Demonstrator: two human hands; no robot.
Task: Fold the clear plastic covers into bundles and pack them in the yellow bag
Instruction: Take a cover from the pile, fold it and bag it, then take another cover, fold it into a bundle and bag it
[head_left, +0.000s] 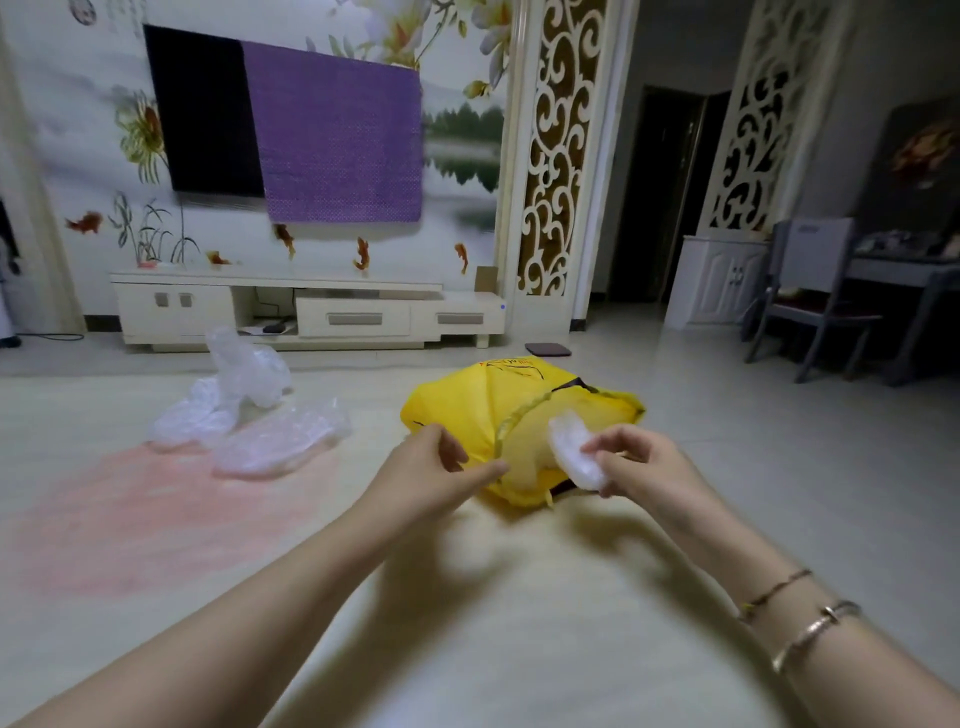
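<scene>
Where pale floor (519, 597) meets TV cabinet (291, 306): crumpled clear covers (249, 415); right hand (639, 462) fingers pinching folded bundle (574, 449), left hand (441, 462) pinching yellow bag (467, 405) rim.

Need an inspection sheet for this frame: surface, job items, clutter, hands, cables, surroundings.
Surface: pale tiled floor, with a pinkish patch at left.
Job's things: yellow bag lying on the floor, mouth open toward the person; folded plastic bundle at the mouth; loose clear plastic covers piled on the floor to the left.
Clutter: dark flat scale-like item beyond the bag.
Hands: left hand pinches the bag's rim; right hand holds the bundle.
Cables: one black cable on the floor, far left.
Surroundings: TV half draped with purple cloth, white TV cabinet, grey chair.
</scene>
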